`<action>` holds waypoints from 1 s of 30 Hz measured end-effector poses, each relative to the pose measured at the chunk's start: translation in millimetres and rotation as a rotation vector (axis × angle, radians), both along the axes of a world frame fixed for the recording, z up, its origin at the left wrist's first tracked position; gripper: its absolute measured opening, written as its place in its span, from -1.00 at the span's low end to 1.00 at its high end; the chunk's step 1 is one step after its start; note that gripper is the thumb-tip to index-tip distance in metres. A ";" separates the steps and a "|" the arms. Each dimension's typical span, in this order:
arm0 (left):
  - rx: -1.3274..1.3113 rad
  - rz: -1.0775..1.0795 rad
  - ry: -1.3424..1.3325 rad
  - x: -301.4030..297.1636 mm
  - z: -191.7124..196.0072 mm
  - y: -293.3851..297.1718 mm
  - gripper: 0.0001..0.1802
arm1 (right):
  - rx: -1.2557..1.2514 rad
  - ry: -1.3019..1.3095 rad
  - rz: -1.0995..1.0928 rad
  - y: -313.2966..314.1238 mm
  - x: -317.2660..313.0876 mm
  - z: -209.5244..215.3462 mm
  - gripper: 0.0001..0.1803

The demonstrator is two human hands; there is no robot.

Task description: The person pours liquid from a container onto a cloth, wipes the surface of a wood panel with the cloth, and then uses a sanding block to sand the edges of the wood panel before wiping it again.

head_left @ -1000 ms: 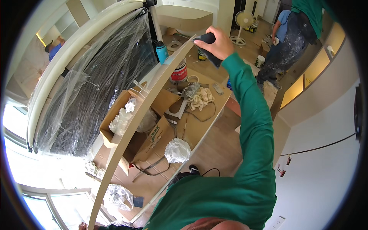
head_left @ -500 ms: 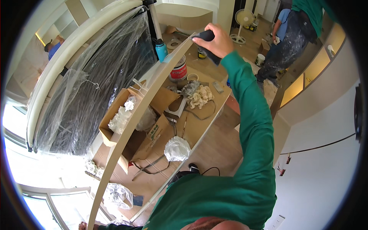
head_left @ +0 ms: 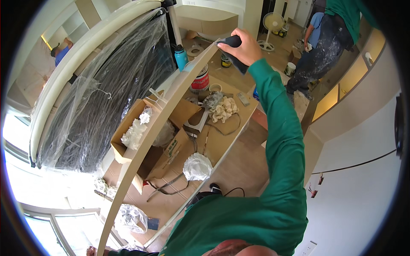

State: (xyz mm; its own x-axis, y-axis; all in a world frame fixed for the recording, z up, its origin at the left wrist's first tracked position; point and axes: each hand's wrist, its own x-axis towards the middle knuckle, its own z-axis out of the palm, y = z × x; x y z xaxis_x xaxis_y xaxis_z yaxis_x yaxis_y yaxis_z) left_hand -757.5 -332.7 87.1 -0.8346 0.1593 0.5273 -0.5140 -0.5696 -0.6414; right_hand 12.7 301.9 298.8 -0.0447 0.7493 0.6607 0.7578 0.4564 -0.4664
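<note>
Hardly anything has moved since the earlier frame beyond a slight shift of the whole view. Thumb and fingers of the right hand are closed around a dark pad, seemingly against the far end of a long pale strip. The left hand, by its near left end, is too hidden to tell its grip. What is done or left along the strip does not show. Below, the tabletop carries an open cardboard box.
</note>
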 end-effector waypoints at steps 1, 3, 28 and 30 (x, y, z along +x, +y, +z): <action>0.004 -0.003 0.004 -0.2 0.7 -1.4 -0.52 | -0.008 0.001 -0.003 0.1 0.3 0.0 -0.32; 0.016 -0.007 0.003 -0.4 0.6 -1.9 -0.52 | 0.038 -0.003 0.020 -0.7 -0.5 -3.1 -0.33; 0.131 -0.069 0.018 -11.7 10.9 -28.2 -0.57 | 0.053 -0.002 0.007 -5.6 0.1 -2.5 -0.36; 0.142 -0.068 0.020 -12.4 12.3 -32.1 -0.57 | 0.054 -0.004 0.009 -6.6 -0.5 -4.2 -0.36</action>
State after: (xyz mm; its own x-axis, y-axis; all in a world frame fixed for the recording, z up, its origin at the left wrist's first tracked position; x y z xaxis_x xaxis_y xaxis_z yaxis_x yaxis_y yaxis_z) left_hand -769.9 -364.7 99.4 -0.8137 0.1376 0.5647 -0.5614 -0.4376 -0.7024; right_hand 12.2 295.3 294.6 -0.0537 0.7119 0.7002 0.7554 0.4875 -0.4378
